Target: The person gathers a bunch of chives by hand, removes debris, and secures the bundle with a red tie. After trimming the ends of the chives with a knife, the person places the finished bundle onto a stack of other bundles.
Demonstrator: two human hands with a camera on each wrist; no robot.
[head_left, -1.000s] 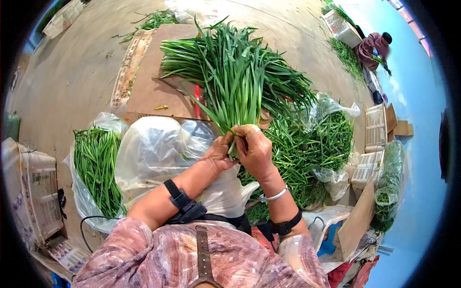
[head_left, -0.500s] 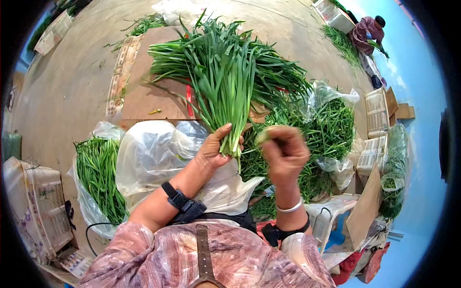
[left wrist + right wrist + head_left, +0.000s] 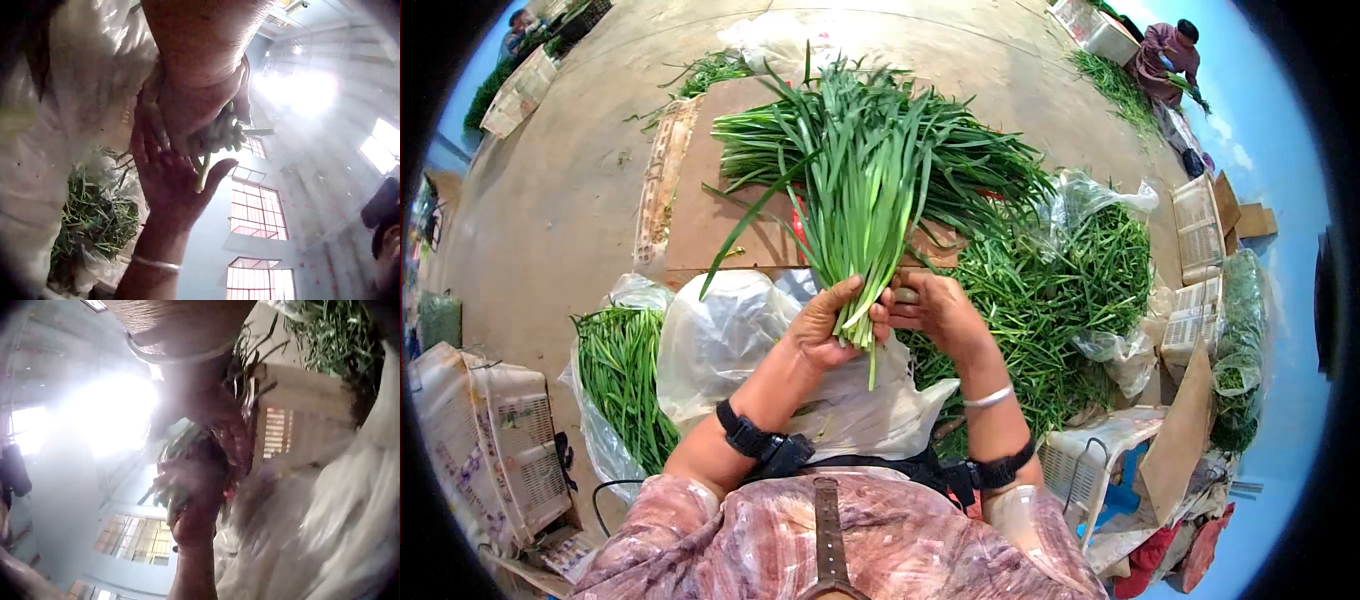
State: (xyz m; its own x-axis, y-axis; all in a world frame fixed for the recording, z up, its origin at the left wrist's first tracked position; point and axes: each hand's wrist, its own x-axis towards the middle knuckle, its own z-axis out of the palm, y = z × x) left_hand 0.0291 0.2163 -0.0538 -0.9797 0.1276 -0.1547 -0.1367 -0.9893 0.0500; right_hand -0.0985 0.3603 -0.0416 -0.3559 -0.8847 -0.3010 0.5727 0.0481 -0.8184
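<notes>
In the head view, the left hand (image 3: 828,325) grips a bunch of long green leafy stalks (image 3: 865,215) near the pale ends, thumb across the front. Beside it, the right hand (image 3: 940,315) touches the bunch's right side with its fingertips, a pale band around a finger. In the left wrist view, stem ends (image 3: 228,132) poke out of the left hand (image 3: 200,106), and the right hand (image 3: 172,187) spreads its thumb beneath them. More stalks (image 3: 750,140) lie on the brown board (image 3: 700,215) behind the bunch. One long leaf droops left.
A plastic bag of greens (image 3: 625,385) lies left, a large heap of greens (image 3: 1040,300) right. Clear plastic (image 3: 720,345) covers the near middle. Crates (image 3: 520,455) stand left and more (image 3: 1200,230) right. Another person (image 3: 1165,65) sits far right, holding greens.
The right hand, gripping around the stem ends earlier, swung out to the right and has returned beside the bunch. The left hand keeps hold, slightly lower and left. One leaf now droops leftward.
</notes>
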